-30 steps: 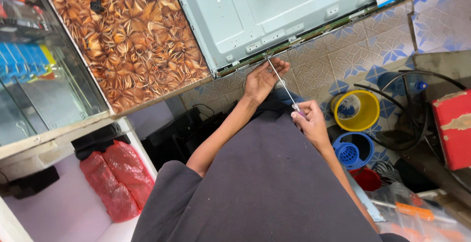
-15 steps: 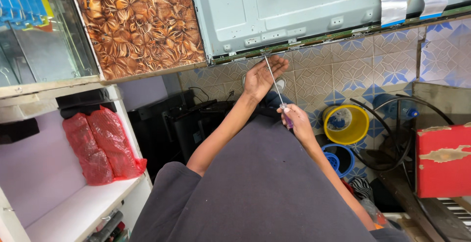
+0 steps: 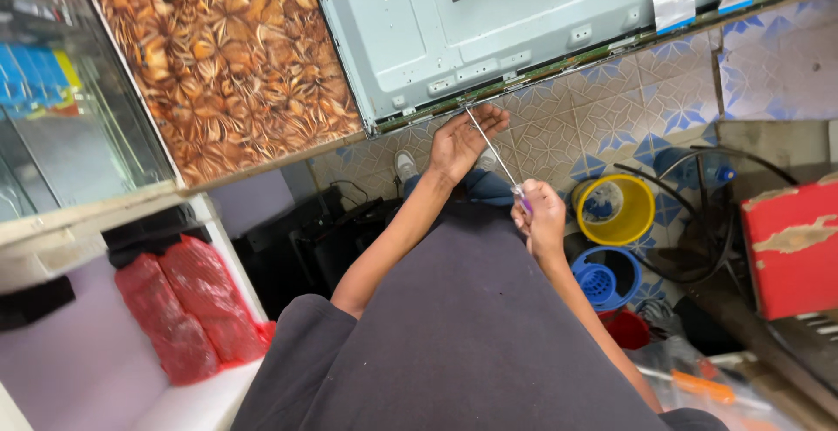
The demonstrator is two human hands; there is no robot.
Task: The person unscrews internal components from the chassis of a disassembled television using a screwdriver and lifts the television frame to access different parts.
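Observation:
A grey metal panel, the back of a flat screen, lies on a brown patterned tabletop. My left hand rests with fingers spread at the panel's near edge, beside the tip of a long thin screwdriver. My right hand grips the screwdriver's purple handle, lower and to the right, with the shaft angled up toward the panel's edge. My dark shirt fills the bottom of the view.
A yellow bucket and a blue tub stand on the tiled floor to the right. A red box sits at far right with black cables. Red bags lie on a white shelf at left, below a glass case.
The view has shifted, so the panel and hands sit more to the right and lower. Both hands keep the same hold, with the screwdriver tip still at the panel's edge.

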